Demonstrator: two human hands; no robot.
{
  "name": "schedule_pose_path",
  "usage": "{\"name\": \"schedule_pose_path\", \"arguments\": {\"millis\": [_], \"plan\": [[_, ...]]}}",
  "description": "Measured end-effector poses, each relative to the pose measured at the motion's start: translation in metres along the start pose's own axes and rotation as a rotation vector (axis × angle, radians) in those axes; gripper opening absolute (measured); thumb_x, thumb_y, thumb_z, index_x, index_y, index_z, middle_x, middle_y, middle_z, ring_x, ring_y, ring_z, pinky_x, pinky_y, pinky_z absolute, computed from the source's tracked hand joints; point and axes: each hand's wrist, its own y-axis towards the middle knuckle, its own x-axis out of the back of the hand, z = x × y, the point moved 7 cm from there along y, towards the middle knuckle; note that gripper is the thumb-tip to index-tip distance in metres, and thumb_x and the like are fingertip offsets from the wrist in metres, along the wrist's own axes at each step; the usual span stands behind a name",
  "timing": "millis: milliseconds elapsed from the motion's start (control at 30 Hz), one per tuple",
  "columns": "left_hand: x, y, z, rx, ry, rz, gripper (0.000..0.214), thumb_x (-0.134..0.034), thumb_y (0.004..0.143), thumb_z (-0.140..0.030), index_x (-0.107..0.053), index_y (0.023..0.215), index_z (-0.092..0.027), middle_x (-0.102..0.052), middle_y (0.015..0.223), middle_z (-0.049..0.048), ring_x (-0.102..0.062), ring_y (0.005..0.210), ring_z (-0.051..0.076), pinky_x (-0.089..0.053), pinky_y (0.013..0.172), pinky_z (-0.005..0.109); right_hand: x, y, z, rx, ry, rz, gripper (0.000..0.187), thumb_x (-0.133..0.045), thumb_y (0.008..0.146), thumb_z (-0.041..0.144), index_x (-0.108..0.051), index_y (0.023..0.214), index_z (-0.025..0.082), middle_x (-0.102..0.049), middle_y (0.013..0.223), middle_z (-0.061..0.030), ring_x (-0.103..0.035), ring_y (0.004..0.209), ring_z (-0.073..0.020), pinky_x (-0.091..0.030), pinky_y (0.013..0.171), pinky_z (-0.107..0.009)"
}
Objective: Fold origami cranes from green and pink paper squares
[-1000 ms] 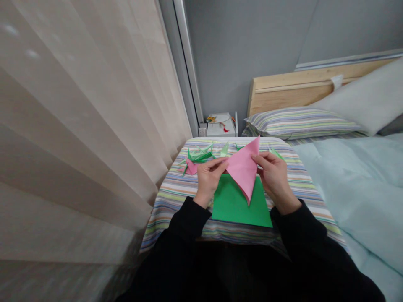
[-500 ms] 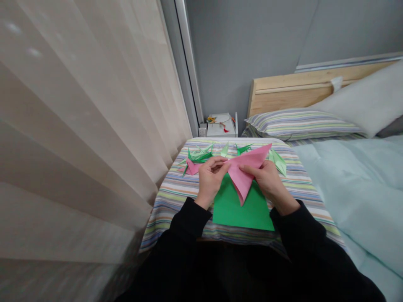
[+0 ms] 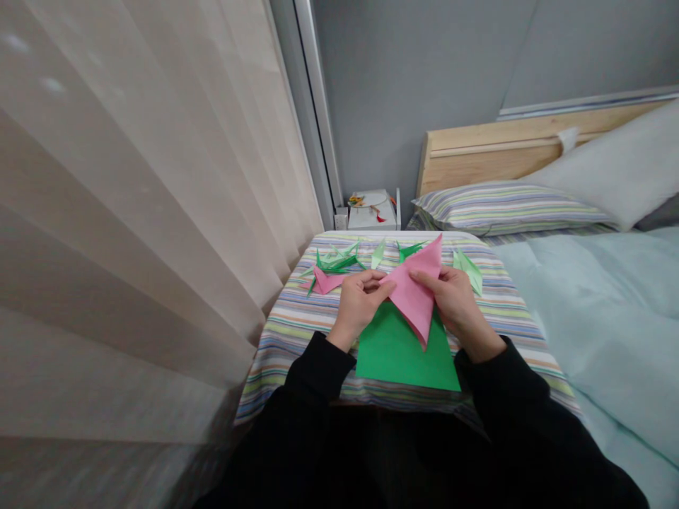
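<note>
A pink sheet of origami paper [image 3: 416,293], folded into a triangle, is held up between both hands. My left hand [image 3: 358,304] pinches its left corner between thumb and fingers. On the other side my right hand [image 3: 453,300] grips the right part, its thumb lying on the front face. Below the pink paper, a flat green paper sheet [image 3: 406,360] lies on the striped cloth, its upper part hidden. Behind my left hand are a folded pink paper piece [image 3: 325,283] and green folded paper pieces [image 3: 337,263].
A striped cloth [image 3: 297,332] covers the small table. Pale green folded papers [image 3: 467,270] lie at its back right. A white stand [image 3: 366,220] with small items is behind it. The curtain [image 3: 212,212] hangs at left; the bed with its pale blue quilt [image 3: 599,304] is at right.
The pink paper has turned slightly, its top corner moving left and its lower tip right. My left fingers have moved slightly on its left corner. Both hands keep hold.
</note>
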Motion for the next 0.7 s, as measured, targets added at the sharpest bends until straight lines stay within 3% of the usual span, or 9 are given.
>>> {"name": "schedule_pose_path", "arguments": {"millis": [133,233,300,367,500,700], "plan": [[-0.008,-0.003,0.0,0.029,0.008,0.153,0.034,-0.087,0.068,-0.038,-0.07,0.085,-0.015,-0.064,0.057,-0.0019,-0.057,0.05,0.012,-0.041,0.053,0.024,0.009,0.0,0.005,-0.017,0.042,-0.08,0.034,-0.09,0.058,0.042,-0.073,0.076,0.018,-0.069,0.064,-0.0005,-0.056,0.052,-0.0146,-0.043,0.051,-0.029],[-0.012,-0.004,0.0,0.065,-0.09,0.263,0.037,-0.077,0.079,-0.05,-0.072,0.088,-0.015,-0.061,0.057,-0.0015,-0.053,0.047,0.011,-0.037,0.049,0.024,0.002,-0.005,0.003,-0.128,0.013,0.021,0.034,-0.09,0.058,0.041,-0.069,0.07,0.018,-0.066,0.06,0.0,-0.054,0.049,-0.0129,-0.039,0.048,-0.027],[-0.011,-0.003,0.0,0.077,-0.151,0.26,0.042,-0.071,0.083,-0.056,-0.072,0.083,-0.015,-0.058,0.057,-0.0018,-0.047,0.046,0.009,-0.033,0.047,0.024,-0.008,-0.011,0.0,-0.212,-0.049,0.16,0.034,-0.09,0.057,0.04,-0.07,0.069,0.016,-0.067,0.061,-0.001,-0.053,0.049,-0.0121,-0.037,0.046,-0.026],[-0.011,-0.001,0.0,0.085,-0.144,0.242,0.042,-0.078,0.077,-0.056,-0.072,0.078,-0.015,-0.054,0.056,-0.0032,-0.042,0.046,0.007,-0.029,0.047,0.024,-0.015,-0.014,-0.001,-0.226,-0.117,0.251,0.033,-0.09,0.059,0.041,-0.073,0.07,0.015,-0.068,0.062,-0.0017,-0.052,0.048,-0.0111,-0.035,0.046,-0.025],[-0.01,0.003,0.001,0.093,-0.06,0.165,0.039,-0.088,0.065,-0.048,-0.073,0.076,-0.014,-0.059,0.058,-0.0028,-0.041,0.047,0.007,-0.029,0.047,0.024,-0.021,-0.015,-0.005,-0.183,-0.266,0.343,0.033,-0.088,0.062,0.043,-0.075,0.07,0.014,-0.068,0.06,-0.0017,-0.047,0.047,-0.0095,-0.031,0.045,-0.025],[-0.008,0.004,0.002,0.081,0.016,0.154,0.037,-0.085,0.069,-0.049,-0.076,0.072,-0.014,-0.059,0.057,-0.0017,-0.04,0.047,0.007,-0.027,0.046,0.025,-0.028,-0.017,-0.013,-0.219,-0.302,0.437,0.033,-0.09,0.06,0.041,-0.076,0.072,0.014,-0.07,0.063,-0.0021,-0.05,0.05,-0.01,-0.034,0.046,-0.023]]}}
